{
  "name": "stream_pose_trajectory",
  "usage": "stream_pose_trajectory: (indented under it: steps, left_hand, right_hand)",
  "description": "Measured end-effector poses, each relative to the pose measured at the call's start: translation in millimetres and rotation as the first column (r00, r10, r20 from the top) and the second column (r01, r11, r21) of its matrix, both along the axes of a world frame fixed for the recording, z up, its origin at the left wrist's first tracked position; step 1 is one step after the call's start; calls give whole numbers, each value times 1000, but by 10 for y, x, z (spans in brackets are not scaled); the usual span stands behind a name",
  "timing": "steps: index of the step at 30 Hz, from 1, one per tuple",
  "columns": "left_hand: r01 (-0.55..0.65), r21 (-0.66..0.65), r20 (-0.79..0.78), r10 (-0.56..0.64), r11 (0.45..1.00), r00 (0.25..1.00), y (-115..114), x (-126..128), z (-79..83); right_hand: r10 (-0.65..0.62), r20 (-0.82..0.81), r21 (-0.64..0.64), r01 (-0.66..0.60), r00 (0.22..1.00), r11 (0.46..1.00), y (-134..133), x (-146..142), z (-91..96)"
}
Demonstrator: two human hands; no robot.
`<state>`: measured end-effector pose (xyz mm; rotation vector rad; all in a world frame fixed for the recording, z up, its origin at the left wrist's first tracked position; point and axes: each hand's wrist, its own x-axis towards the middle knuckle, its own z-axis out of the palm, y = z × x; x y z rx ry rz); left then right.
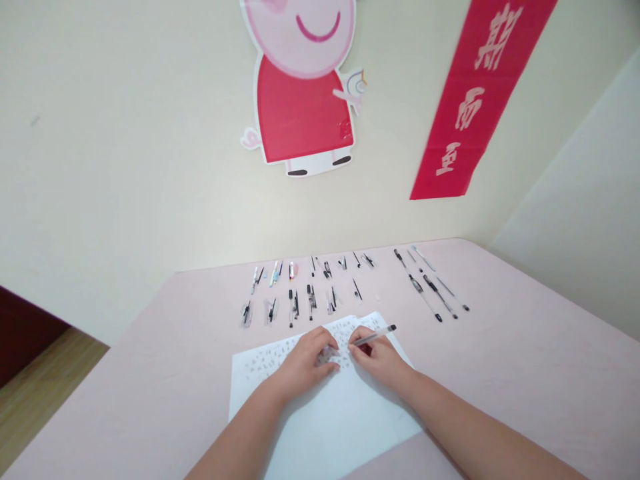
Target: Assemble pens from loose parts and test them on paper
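Note:
A white sheet of paper [325,427] with handwriting along its top lies on the pink table [525,373]. My right hand [377,357] is closed around a black-capped pen [383,331] held near the paper's top edge. My left hand [305,360] rests on the paper beside it, fingers curled down onto the written area and holding nothing.
Beyond the paper lie rows of several pens and pen parts [300,293], and to the right several whole black pens [433,287]. A cartoon pig cutout [303,87] and a red banner [475,100] hang on the cream wall. Wooden floor [40,387] shows at left.

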<state>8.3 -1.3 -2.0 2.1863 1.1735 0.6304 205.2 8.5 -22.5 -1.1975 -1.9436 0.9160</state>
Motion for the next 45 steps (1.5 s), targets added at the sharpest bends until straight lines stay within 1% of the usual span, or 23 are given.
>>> stream_pose_trajectory:
  steps: [2, 4, 8, 13, 16, 18, 20, 23, 25, 26, 28, 31, 35, 37, 39, 42, 45]
  left_hand:
    - [-97, -7, -7, 97, 995, 995, 28, -1, -40]
    - [-156, 6, -18, 156, 988, 988, 54, -5, -75]
    - [-155, -3, -16, 155, 988, 988, 80, -13, -107]
    - [-175, -47, 6, 175, 983, 984, 73, -22, -130]
    - [-182, -61, 6, 182, 981, 983, 72, -28, -144]
    - [-182, -68, -8, 182, 981, 983, 75, -30, -146]
    - [-183, -73, -31, 181, 980, 983, 78, -29, -139]
    - [-189, -76, -78, 183, 979, 980, 67, -23, -106]
    - [-188, -71, -104, 180, 980, 978, 49, -16, -72]
    - [-186, -65, -112, 178, 980, 978, 39, -11, -55]
    - [-178, -51, -123, 170, 983, 978, 22, 0, -28]
    - [-178, -41, -136, 171, 983, 976, 10, 13, -12]
    - [-182, -21, -140, 178, 983, 974, 13, 23, -15]
    - [-181, -14, -140, 177, 983, 974, 13, 24, -13]
    - [-179, -15, -138, 176, 984, 975, 12, 24, -10]
    - [-173, -18, -130, 169, 985, 977, 8, 21, -5]
    - [-167, -19, -127, 163, 986, 978, 4, 16, -1]
  right_hand:
    - [3, -8, 12, -3, 1000, 1000, 15, 7, -1]
    - [9, -31, 34, -8, 999, 999, 30, 13, -10]
    - [11, -57, 67, -7, 998, 998, 35, 13, -28]
    - [15, -49, 66, -12, 999, 998, 15, 26, -19]
    - [-16, -108, 54, 22, 994, 998, 49, 68, -12]
    - [-75, -166, 30, 81, 983, 996, 104, 111, -2]
    - [-172, -203, 16, 179, 964, 984, 178, 166, 9]
    - [-334, -201, 51, 350, 921, 935, 302, 272, 14]
    - [-390, -195, 98, 414, 900, 905, 376, 349, 4]
    - [-391, -196, 124, 419, 899, 900, 409, 385, -5]
    - [-354, -188, 183, 387, 916, 904, 469, 445, -35]
    - [-310, -118, 242, 330, 943, 912, 551, 491, -114]
    - [-320, 71, 244, 294, 945, 924, 630, 476, -227]
    - [-305, 161, 240, 262, 939, 935, 641, 457, -248]
    - [-294, 218, 235, 242, 931, 941, 635, 443, -239]
    - [-284, 236, 235, 229, 929, 945, 616, 430, -207]
    - [-281, 201, 216, 237, 938, 947, 610, 429, -211]
